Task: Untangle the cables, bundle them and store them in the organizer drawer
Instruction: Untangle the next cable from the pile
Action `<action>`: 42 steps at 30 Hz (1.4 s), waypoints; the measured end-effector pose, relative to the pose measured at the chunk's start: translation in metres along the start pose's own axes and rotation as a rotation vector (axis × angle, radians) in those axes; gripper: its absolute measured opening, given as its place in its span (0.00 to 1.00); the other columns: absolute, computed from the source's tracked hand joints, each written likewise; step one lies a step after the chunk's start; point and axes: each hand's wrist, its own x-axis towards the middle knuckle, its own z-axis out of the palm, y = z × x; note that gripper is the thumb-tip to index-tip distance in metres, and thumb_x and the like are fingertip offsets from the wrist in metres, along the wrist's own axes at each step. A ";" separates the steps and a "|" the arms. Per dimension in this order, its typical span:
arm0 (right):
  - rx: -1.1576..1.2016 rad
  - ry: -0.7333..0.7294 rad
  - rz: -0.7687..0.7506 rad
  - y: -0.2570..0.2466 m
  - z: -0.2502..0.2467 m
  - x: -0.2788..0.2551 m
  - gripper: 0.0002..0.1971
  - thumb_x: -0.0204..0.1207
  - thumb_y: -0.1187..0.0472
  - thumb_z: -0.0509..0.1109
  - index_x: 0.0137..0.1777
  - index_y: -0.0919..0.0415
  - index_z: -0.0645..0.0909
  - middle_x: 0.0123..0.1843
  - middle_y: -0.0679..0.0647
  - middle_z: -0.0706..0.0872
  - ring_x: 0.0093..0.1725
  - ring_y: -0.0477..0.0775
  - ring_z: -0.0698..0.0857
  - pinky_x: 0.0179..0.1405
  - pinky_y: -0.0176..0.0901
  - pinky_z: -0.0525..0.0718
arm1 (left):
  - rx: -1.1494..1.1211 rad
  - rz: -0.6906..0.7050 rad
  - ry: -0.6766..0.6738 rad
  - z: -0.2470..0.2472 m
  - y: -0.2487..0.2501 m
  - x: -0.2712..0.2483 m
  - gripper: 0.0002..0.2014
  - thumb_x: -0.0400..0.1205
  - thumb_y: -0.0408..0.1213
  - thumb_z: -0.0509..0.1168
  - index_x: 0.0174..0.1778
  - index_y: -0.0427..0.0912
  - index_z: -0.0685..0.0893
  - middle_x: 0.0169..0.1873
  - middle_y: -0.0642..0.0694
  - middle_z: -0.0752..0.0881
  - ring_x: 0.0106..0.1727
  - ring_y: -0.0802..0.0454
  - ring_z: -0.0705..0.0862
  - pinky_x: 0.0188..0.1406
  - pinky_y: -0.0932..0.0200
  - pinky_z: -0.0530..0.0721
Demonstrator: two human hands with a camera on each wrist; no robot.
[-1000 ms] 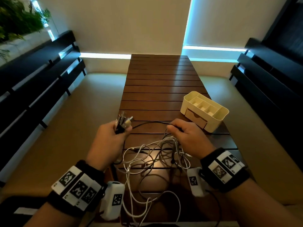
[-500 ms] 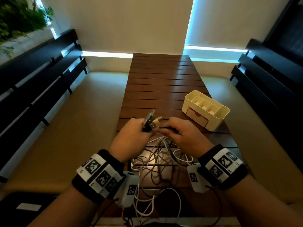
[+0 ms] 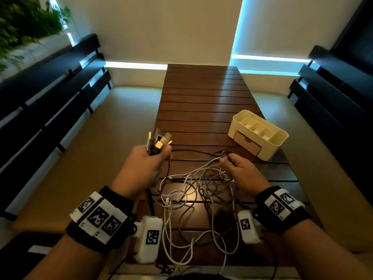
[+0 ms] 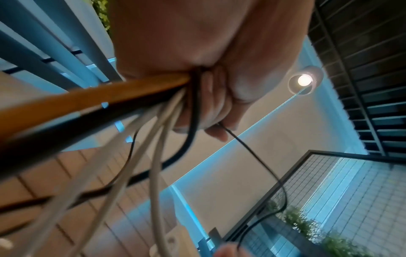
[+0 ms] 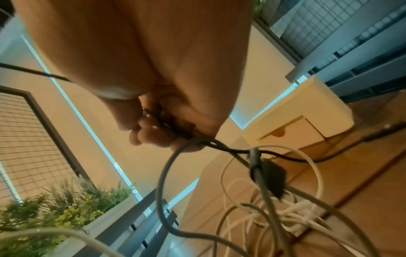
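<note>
A tangle of white and dark cables (image 3: 197, 190) lies on the near part of the slatted wooden table (image 3: 201, 102). My left hand (image 3: 145, 166) grips a bunch of cable plug ends (image 3: 158, 141) that stick up out of the fist; in the left wrist view the cables (image 4: 153, 121) run down from my curled fingers. My right hand (image 3: 240, 168) pinches a thin dark cable (image 3: 193, 151) stretched between both hands; in the right wrist view its fingers (image 5: 158, 132) curl round dark and grey cable strands (image 5: 222, 147). The cream organizer (image 3: 258, 134) stands at the right, its front drawer (image 3: 247, 142) closed.
Dark slatted benches (image 3: 50, 93) run along both sides of the table, the right bench (image 3: 333, 102) close behind the organizer. A planter with green plants (image 3: 22, 25) sits at the upper left. The far half of the table is bare wood.
Both hands drew together half a second ago and have since moved apart, stretching a dark cable between them. The left hand still holds the plug ends.
</note>
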 end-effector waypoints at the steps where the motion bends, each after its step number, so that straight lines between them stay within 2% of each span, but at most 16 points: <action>1: 0.011 0.014 -0.039 -0.004 0.000 0.000 0.08 0.85 0.52 0.64 0.46 0.49 0.83 0.37 0.44 0.83 0.37 0.45 0.80 0.40 0.44 0.78 | 0.074 -0.015 0.012 0.000 -0.004 0.000 0.15 0.86 0.44 0.64 0.40 0.38 0.85 0.16 0.54 0.66 0.17 0.56 0.61 0.23 0.61 0.61; 4: 0.043 0.064 -0.137 -0.019 0.001 -0.001 0.06 0.85 0.55 0.65 0.49 0.47 0.82 0.40 0.42 0.82 0.38 0.42 0.80 0.41 0.40 0.77 | 0.472 -0.011 0.043 0.002 -0.008 0.003 0.14 0.86 0.42 0.65 0.34 0.43 0.81 0.20 0.54 0.71 0.20 0.58 0.66 0.23 0.61 0.65; 6: 0.002 0.080 -0.178 -0.027 0.004 -0.001 0.07 0.85 0.55 0.64 0.48 0.47 0.82 0.45 0.44 0.84 0.45 0.44 0.82 0.44 0.41 0.78 | 0.640 -0.017 0.063 0.006 -0.008 0.003 0.15 0.86 0.41 0.65 0.33 0.46 0.77 0.25 0.50 0.74 0.24 0.55 0.68 0.24 0.59 0.66; 9: -0.110 0.054 -0.159 -0.036 0.011 0.003 0.07 0.85 0.58 0.63 0.48 0.48 0.82 0.49 0.45 0.84 0.49 0.42 0.82 0.43 0.37 0.75 | 0.606 0.104 0.111 0.014 -0.003 -0.001 0.14 0.87 0.41 0.64 0.33 0.48 0.76 0.27 0.51 0.76 0.26 0.55 0.70 0.26 0.60 0.66; 11: -0.209 0.017 -0.113 -0.036 0.016 0.007 0.07 0.85 0.58 0.63 0.49 0.49 0.82 0.50 0.46 0.83 0.49 0.42 0.80 0.42 0.36 0.74 | 0.533 0.250 0.115 0.023 0.002 -0.006 0.08 0.86 0.40 0.66 0.40 0.48 0.82 0.33 0.52 0.82 0.31 0.56 0.77 0.29 0.57 0.73; 14: -0.279 -0.022 -0.104 -0.035 0.026 0.008 0.09 0.85 0.59 0.62 0.52 0.51 0.84 0.49 0.47 0.80 0.48 0.44 0.78 0.43 0.36 0.73 | 0.562 0.311 0.016 0.037 0.006 -0.010 0.02 0.85 0.41 0.66 0.47 0.54 0.81 0.39 0.58 0.84 0.40 0.61 0.81 0.37 0.60 0.78; 19: -0.166 0.022 -0.178 -0.047 0.020 -0.002 0.13 0.86 0.63 0.59 0.62 0.52 0.83 0.54 0.46 0.80 0.53 0.41 0.80 0.45 0.29 0.75 | 0.893 0.201 -0.166 0.038 -0.002 -0.001 0.03 0.86 0.43 0.63 0.48 0.51 0.81 0.39 0.54 0.84 0.39 0.57 0.82 0.43 0.54 0.84; 22: -0.124 0.064 -0.189 -0.045 0.011 -0.005 0.12 0.86 0.63 0.60 0.60 0.49 0.82 0.56 0.43 0.82 0.56 0.35 0.79 0.48 0.28 0.74 | 0.808 0.177 -0.288 0.029 0.001 -0.002 0.08 0.85 0.47 0.65 0.42 0.50 0.82 0.36 0.50 0.85 0.34 0.55 0.80 0.36 0.56 0.80; 24: -0.082 0.075 -0.161 -0.041 0.009 -0.006 0.11 0.86 0.63 0.60 0.57 0.48 0.82 0.56 0.43 0.82 0.56 0.36 0.79 0.50 0.32 0.75 | 0.712 0.174 -0.348 0.026 0.005 -0.003 0.13 0.83 0.52 0.65 0.40 0.47 0.84 0.35 0.46 0.86 0.34 0.46 0.82 0.37 0.48 0.81; 26: -0.035 0.089 -0.139 -0.039 0.010 -0.008 0.11 0.85 0.63 0.61 0.56 0.49 0.83 0.55 0.43 0.83 0.56 0.37 0.80 0.49 0.33 0.75 | 0.728 0.191 -0.357 0.027 0.008 -0.006 0.14 0.83 0.53 0.65 0.42 0.46 0.85 0.36 0.46 0.86 0.37 0.44 0.82 0.40 0.47 0.83; 28: 0.007 0.102 -0.133 -0.035 0.010 -0.008 0.10 0.85 0.63 0.61 0.55 0.50 0.83 0.53 0.44 0.84 0.53 0.40 0.82 0.48 0.35 0.76 | 0.716 0.244 -0.328 0.027 0.008 -0.008 0.11 0.84 0.51 0.64 0.44 0.48 0.85 0.36 0.49 0.86 0.36 0.50 0.83 0.41 0.51 0.83; 31: -0.046 0.032 -0.090 -0.021 0.011 -0.009 0.06 0.86 0.56 0.63 0.53 0.50 0.83 0.48 0.49 0.85 0.46 0.48 0.83 0.43 0.40 0.80 | 0.471 0.300 -0.203 0.017 0.016 -0.012 0.07 0.84 0.46 0.65 0.40 0.53 0.84 0.25 0.59 0.84 0.23 0.61 0.77 0.27 0.65 0.76; 33: -0.213 -0.046 -0.034 -0.001 0.012 -0.008 0.08 0.86 0.52 0.63 0.49 0.50 0.82 0.44 0.50 0.84 0.42 0.50 0.82 0.39 0.41 0.78 | 0.232 0.262 -0.136 0.005 0.022 -0.012 0.11 0.82 0.48 0.67 0.37 0.46 0.82 0.17 0.54 0.75 0.18 0.60 0.69 0.22 0.60 0.70; 36: -0.327 -0.101 0.083 0.033 0.010 -0.009 0.09 0.86 0.54 0.63 0.44 0.48 0.80 0.43 0.50 0.84 0.44 0.53 0.82 0.38 0.39 0.76 | -0.012 0.219 -0.066 -0.010 0.031 -0.011 0.18 0.77 0.51 0.70 0.38 0.38 0.80 0.19 0.49 0.66 0.17 0.54 0.63 0.22 0.59 0.64; 39: -0.318 -0.111 0.149 0.048 0.006 -0.011 0.09 0.85 0.54 0.64 0.44 0.51 0.82 0.42 0.51 0.83 0.41 0.51 0.82 0.37 0.39 0.75 | 0.220 0.283 -0.010 -0.018 0.030 -0.011 0.19 0.77 0.58 0.69 0.34 0.44 0.83 0.17 0.54 0.71 0.18 0.55 0.66 0.26 0.54 0.67; 42: -0.255 -0.114 0.139 0.040 0.002 -0.011 0.08 0.85 0.53 0.64 0.47 0.49 0.84 0.44 0.53 0.85 0.42 0.52 0.84 0.43 0.47 0.82 | 0.380 0.262 0.011 -0.016 0.026 -0.008 0.17 0.83 0.50 0.67 0.36 0.42 0.84 0.18 0.54 0.73 0.21 0.53 0.68 0.29 0.51 0.69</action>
